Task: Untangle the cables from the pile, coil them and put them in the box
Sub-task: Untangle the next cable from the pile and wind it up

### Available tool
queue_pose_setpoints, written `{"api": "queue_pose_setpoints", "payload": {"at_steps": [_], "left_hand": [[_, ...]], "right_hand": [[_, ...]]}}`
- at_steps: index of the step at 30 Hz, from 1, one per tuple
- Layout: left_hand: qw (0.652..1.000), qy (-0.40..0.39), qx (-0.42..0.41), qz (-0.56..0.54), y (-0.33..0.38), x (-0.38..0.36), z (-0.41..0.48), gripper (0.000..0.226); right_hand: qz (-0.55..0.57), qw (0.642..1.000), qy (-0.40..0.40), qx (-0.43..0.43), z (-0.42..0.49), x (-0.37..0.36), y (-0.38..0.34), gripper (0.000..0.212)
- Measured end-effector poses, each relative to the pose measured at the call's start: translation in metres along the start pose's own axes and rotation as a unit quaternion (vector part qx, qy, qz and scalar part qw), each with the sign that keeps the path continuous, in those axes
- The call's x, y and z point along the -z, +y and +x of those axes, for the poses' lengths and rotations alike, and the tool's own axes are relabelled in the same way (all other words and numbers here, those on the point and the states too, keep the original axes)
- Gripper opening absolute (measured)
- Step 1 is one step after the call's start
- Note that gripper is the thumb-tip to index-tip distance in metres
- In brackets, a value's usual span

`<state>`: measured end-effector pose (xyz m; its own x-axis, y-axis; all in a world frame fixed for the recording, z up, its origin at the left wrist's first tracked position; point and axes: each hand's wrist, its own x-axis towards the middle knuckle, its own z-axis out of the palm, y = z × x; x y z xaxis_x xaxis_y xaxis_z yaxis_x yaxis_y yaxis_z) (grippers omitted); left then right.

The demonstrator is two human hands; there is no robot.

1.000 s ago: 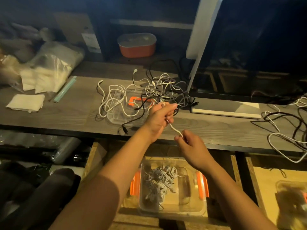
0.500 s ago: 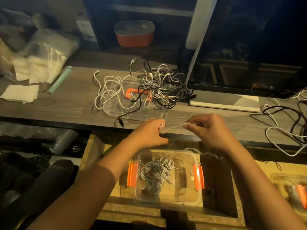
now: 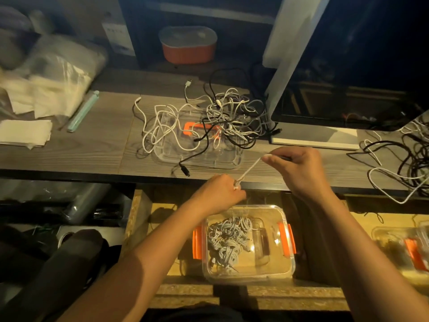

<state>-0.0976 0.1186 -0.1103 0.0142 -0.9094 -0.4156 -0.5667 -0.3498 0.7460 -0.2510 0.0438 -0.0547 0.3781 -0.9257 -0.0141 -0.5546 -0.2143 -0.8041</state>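
Head view: the left hand [image 3: 218, 194] was clenched around one end of a white cable [image 3: 250, 168], seemingly with a small coil in the fist, though blur obscured it. The right hand [image 3: 299, 168], at 2 o'clock from the left, pinched the same cable, which was drawn taut between them. The tangled pile [image 3: 222, 122] lay at 12 o'clock from the hands on the table [image 3: 81, 154], over a clear lid [image 3: 222, 159]. The box [image 3: 274, 266] sat at 6 o'clock, below the table edge, holding coiled cables [image 3: 226, 240].
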Motion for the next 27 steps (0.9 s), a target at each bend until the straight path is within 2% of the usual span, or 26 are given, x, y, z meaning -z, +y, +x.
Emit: {"api": "queue_pose_setpoints", "payload": {"at_steps": [3, 5, 6, 8, 11, 13, 15, 16, 18, 20, 22, 25, 27], "left_hand": [[0.98, -0.065, -0.045, -0.181, -0.006, 0.008, -0.003, 0.031], [0.947, -0.089, -0.05, -0.304, -0.009, 0.009, -0.006, 0.022], [0.928, -0.092, -0.041, -0.36, -0.01, 0.008, -0.007, 0.03], [0.885, -0.072, -0.035, -0.459, -0.009, 0.007, -0.007, 0.049], [0.843, -0.03, -0.062, -0.534, 0.003, 0.007, -0.003, 0.044], [0.818, 0.002, -0.079, -0.57, 0.014, 0.008, 0.002, 0.034], [0.794, 0.057, -0.082, -0.599, 0.021, 0.011, 0.011, 0.026], [0.796, 0.095, -0.079, -0.592, 0.023, 0.014, 0.014, 0.024], [0.839, 0.17, -0.083, -0.51, 0.02, 0.019, 0.02, 0.019], [0.909, 0.23, -0.108, -0.331, 0.011, 0.023, 0.027, 0.021], [0.956, 0.238, -0.104, -0.139, 0.004, 0.027, 0.029, 0.028], [0.973, 0.215, -0.085, 0.016, -0.007, 0.032, 0.027, 0.036], [0.975, 0.195, -0.086, 0.068, -0.014, 0.03, 0.024, 0.043]], "right_hand": [[0.061, 0.997, 0.007, -0.038, 0.0, -0.004, 0.001, 0.005], [0.082, 0.995, -0.012, -0.061, -0.002, -0.007, 0.006, 0.003], [0.075, 0.994, -0.027, -0.073, -0.005, -0.01, 0.011, 0.006], [0.046, 0.992, -0.057, -0.1, -0.013, -0.02, 0.02, 0.02], [-0.002, 0.987, -0.111, -0.118, -0.027, -0.043, 0.027, 0.044], [-0.076, 0.978, -0.17, -0.095, -0.035, -0.058, 0.022, 0.044], [-0.137, 0.959, -0.238, -0.064, -0.041, -0.071, 0.013, 0.035], [-0.146, 0.95, -0.271, -0.053, -0.043, -0.075, 0.009, 0.029], [-0.145, 0.936, -0.317, -0.035, -0.046, -0.077, -0.001, 0.023], [-0.177, 0.93, -0.322, 0.009, -0.046, -0.074, -0.006, 0.025], [-0.177, 0.937, -0.297, 0.038, -0.045, -0.067, -0.009, 0.023], [-0.145, 0.952, -0.265, 0.054, -0.04, -0.052, -0.013, 0.018], [-0.16, 0.954, -0.241, 0.075, -0.035, -0.04, -0.018, 0.016]]}}
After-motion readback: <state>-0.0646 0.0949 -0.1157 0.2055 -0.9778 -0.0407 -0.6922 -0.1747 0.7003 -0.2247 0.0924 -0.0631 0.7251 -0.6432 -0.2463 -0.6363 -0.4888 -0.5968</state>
